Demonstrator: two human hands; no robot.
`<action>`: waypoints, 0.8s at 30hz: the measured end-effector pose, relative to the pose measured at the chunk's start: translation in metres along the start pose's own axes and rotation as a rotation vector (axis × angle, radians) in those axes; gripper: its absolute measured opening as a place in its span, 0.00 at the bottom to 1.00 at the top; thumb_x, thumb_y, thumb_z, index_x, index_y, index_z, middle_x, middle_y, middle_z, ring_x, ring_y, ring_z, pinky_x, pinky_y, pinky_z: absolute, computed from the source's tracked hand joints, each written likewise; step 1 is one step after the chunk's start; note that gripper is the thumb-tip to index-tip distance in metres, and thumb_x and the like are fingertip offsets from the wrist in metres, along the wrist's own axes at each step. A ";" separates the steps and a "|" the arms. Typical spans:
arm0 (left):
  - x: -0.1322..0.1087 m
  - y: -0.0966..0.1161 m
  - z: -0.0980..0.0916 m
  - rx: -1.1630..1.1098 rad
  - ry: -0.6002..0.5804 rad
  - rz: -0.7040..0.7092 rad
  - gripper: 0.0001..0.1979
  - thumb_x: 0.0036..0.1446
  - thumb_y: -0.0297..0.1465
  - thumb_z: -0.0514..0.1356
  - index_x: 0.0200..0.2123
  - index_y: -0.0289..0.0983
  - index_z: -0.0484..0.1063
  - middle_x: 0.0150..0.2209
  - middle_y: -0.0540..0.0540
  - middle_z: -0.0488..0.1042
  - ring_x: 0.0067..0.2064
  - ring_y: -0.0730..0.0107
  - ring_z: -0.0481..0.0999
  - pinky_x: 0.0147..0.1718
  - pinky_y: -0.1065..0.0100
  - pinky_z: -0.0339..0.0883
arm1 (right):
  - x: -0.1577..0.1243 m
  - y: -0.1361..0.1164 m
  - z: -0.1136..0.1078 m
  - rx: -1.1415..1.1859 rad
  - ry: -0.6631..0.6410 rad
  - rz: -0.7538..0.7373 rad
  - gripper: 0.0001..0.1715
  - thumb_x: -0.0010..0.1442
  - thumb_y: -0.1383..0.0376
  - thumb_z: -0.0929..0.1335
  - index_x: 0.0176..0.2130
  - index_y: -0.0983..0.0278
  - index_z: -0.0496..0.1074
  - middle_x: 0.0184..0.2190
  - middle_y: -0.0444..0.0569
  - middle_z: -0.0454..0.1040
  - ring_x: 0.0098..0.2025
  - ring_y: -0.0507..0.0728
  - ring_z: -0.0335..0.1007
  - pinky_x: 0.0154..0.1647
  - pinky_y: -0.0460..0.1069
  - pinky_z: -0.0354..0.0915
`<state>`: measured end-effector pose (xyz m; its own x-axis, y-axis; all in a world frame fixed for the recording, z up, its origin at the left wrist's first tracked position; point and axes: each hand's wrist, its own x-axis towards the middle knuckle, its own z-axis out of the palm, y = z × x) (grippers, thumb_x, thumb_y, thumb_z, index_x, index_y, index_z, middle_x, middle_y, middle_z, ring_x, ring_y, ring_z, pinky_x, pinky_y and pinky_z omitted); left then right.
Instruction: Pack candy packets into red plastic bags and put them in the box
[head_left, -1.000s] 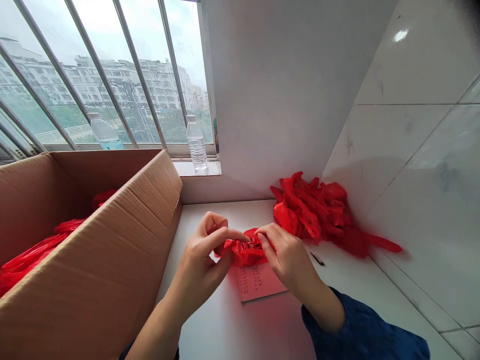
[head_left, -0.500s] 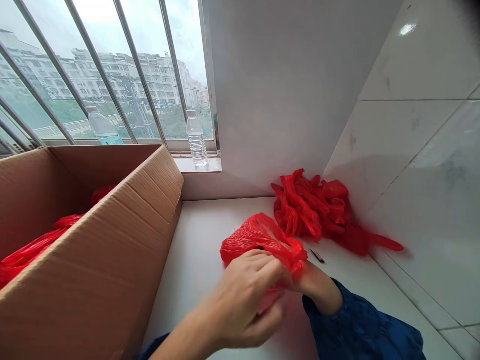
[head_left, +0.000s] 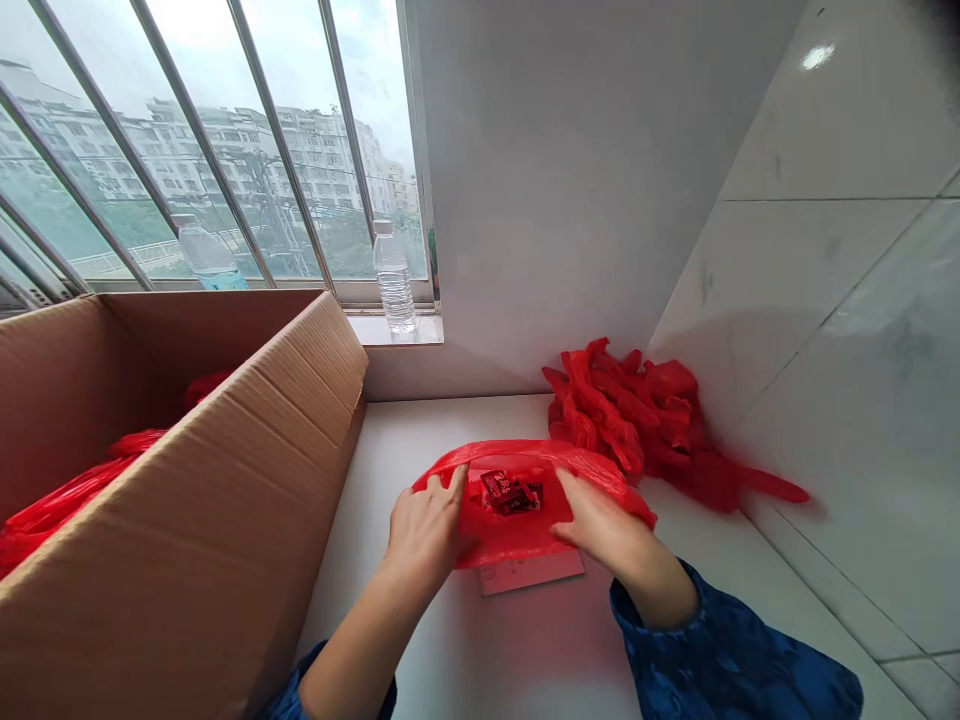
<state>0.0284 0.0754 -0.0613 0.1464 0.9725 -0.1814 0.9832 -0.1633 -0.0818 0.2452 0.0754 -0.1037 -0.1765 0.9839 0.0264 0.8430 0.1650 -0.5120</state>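
A red plastic bag (head_left: 517, 548) lies in front of me with its mouth stretched wide. Inside it sit a few small dark-red printed packets (head_left: 510, 492). At the bag's left edge, my left hand (head_left: 424, 530) has its fingers bent over the rim, the index finger pointing into the mouth. My right hand (head_left: 604, 515) reaches into the opening from the right, thumb and fingers spread, with red film behind its wrist. A flat pinkish card or box (head_left: 532, 573) shows partly from under the bag's near edge.
On the left, a large cardboard box (head_left: 225, 520) holds red plastic bags (head_left: 82, 490). Crumpled red bags (head_left: 622, 410) are heaped by the tiled wall (head_left: 847, 380). A clear bottle (head_left: 394, 280) stands on the sill, another bottle (head_left: 206, 255) behind the box, near the barred window.
The bag was bunched around my right hand, with my left hand across it. Now the mouth is spread open, my hands are apart at its sides, and the packets and card show.
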 end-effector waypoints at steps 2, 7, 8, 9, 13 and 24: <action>-0.007 0.001 -0.005 0.001 0.011 0.057 0.47 0.54 0.38 0.68 0.72 0.38 0.50 0.53 0.32 0.75 0.47 0.48 0.80 0.50 0.56 0.67 | -0.001 -0.010 0.001 -0.073 -0.055 -0.020 0.38 0.53 0.73 0.73 0.61 0.65 0.67 0.54 0.60 0.74 0.57 0.68 0.71 0.55 0.57 0.67; -0.026 0.005 -0.018 -0.015 0.034 0.110 0.48 0.54 0.37 0.68 0.73 0.42 0.47 0.54 0.36 0.74 0.46 0.50 0.80 0.52 0.57 0.66 | 0.011 -0.035 0.020 -0.128 -0.068 -0.221 0.23 0.64 0.77 0.61 0.54 0.65 0.74 0.52 0.57 0.77 0.56 0.64 0.72 0.57 0.56 0.66; -0.029 0.004 -0.021 -0.012 0.030 0.096 0.48 0.54 0.37 0.68 0.73 0.42 0.47 0.55 0.36 0.74 0.46 0.51 0.80 0.51 0.57 0.66 | 0.014 -0.036 0.026 -0.090 -0.059 -0.246 0.24 0.64 0.77 0.60 0.55 0.65 0.73 0.54 0.57 0.76 0.58 0.63 0.71 0.59 0.56 0.64; -0.031 0.004 -0.025 -0.007 0.028 0.082 0.48 0.55 0.37 0.68 0.73 0.42 0.47 0.57 0.36 0.73 0.45 0.51 0.80 0.51 0.57 0.67 | 0.018 -0.035 0.033 -0.035 -0.039 -0.256 0.25 0.64 0.76 0.60 0.57 0.65 0.72 0.56 0.56 0.74 0.60 0.62 0.68 0.62 0.56 0.62; -0.035 0.000 -0.034 0.002 0.011 0.055 0.45 0.58 0.38 0.66 0.73 0.43 0.47 0.60 0.38 0.71 0.43 0.54 0.81 0.50 0.57 0.68 | 0.028 -0.023 0.052 0.225 0.037 -0.266 0.27 0.67 0.74 0.56 0.60 0.62 0.69 0.62 0.52 0.70 0.63 0.57 0.65 0.67 0.56 0.57; -0.044 -0.006 -0.035 -0.006 0.031 0.077 0.43 0.57 0.39 0.66 0.71 0.50 0.50 0.60 0.46 0.72 0.41 0.54 0.80 0.48 0.58 0.70 | 0.006 -0.014 -0.005 0.035 -0.150 -0.108 0.18 0.58 0.77 0.64 0.41 0.64 0.80 0.42 0.52 0.82 0.45 0.59 0.77 0.46 0.49 0.66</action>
<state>0.0197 0.0393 -0.0185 0.2251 0.9616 -0.1568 0.9694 -0.2372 -0.0628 0.2348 0.0793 -0.0925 -0.3407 0.9392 -0.0439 0.7974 0.2639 -0.5427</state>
